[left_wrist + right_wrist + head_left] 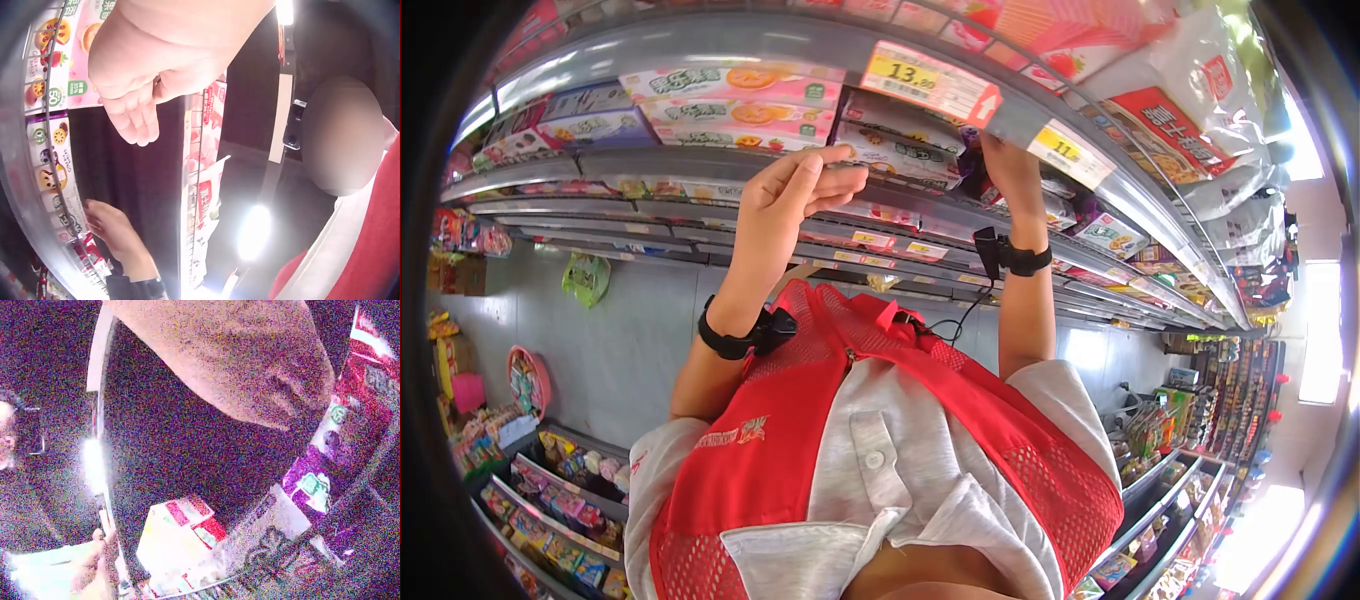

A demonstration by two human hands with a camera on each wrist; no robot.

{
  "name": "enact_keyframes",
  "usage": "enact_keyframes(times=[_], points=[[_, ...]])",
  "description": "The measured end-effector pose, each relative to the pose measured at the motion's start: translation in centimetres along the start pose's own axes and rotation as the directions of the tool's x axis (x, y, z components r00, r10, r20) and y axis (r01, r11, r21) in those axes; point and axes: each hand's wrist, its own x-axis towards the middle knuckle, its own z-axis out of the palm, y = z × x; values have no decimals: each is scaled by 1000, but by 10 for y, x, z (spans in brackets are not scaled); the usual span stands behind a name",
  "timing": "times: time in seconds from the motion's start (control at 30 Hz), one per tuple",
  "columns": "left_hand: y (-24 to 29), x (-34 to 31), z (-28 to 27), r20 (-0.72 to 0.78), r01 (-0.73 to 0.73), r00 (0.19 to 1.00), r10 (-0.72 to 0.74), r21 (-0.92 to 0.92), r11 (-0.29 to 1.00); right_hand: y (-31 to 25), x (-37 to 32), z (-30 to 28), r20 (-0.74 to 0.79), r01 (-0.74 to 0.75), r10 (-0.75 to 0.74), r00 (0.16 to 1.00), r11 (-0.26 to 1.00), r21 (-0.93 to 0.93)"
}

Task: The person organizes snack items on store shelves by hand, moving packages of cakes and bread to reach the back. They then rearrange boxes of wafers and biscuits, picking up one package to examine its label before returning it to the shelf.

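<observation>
My left hand [800,190] is raised in front of the shelf, fingers loosely bent with nothing in them. In the left wrist view, that hand [150,69] hangs above the shelf gap beside pink snack boxes [87,37]. My right hand [1012,175] reaches into the shelf under the price-tag rail, its fingertips hidden in the head view. White-and-purple boxes [897,150] lie stacked between the two hands. In the grainy right wrist view, the right hand [275,381] has bent fingers right at a purple-and-white box [309,481]; I cannot tell if it grips one.
A shelf rail with a yellow price tag [905,72] runs above both hands. Pink boxes [735,105] fill the shelf at left. Bagged goods [1190,120] stand on the upper shelf at right. Grey floor [640,320] and low display racks [550,500] lie behind.
</observation>
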Motion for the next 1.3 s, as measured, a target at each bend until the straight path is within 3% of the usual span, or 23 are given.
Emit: enact_keyframes(times=[0.3, 0.47, 0.5, 0.6, 0.7, 0.8, 0.9, 1.0, 1.1, 1.2, 1.23, 1.3], points=[[45, -37, -9, 66, -88, 993, 103, -196, 977, 14, 8, 14, 13, 42, -40, 999, 991, -129], [60, -47, -15, 98, -116, 986, 133, -159, 980, 15, 9, 14, 152, -132, 152, 977, 982, -135], [61, -48, -15, 93, -129, 985, 145, -155, 979, 13, 10, 14, 91, -79, 94, 991, 985, -151], [66, -50, -17, 86, -148, 983, 161, -142, 979, 22, 9, 23, 129, -106, 110, 985, 994, -41], [68, -51, -19, 75, -161, 982, 171, -129, 979, 16, 13, 26, 144, -84, 92, 985, 995, -58], [71, -52, -19, 72, -166, 982, 174, -107, 980, -9, 18, 23, 199, -171, 179, 964, 984, -58], [70, -54, -21, 83, -153, 983, 164, -119, 981, -26, 24, 24, 112, -12, 15, 994, 1000, -27], [64, -55, -24, 94, -162, 980, 175, -130, 978, -29, 35, 37, 296, 95, -80, 952, 995, -36], [62, -57, -23, 47, -178, 982, 182, -82, 981, -33, 43, 53, 240, 295, -286, 928, 955, -3], [58, -58, -21, -21, -216, 976, 217, 31, 976, -50, 42, 60, 125, 217, -235, 964, 965, 145], [55, -58, -22, -28, -224, 974, 226, 67, 972, -50, 42, 63, 76, 293, -298, 952, 954, 70], [51, -57, -24, -22, -228, 972, 232, 117, 967, -51, 39, 65, 107, 268, -277, 955, 959, 92]])
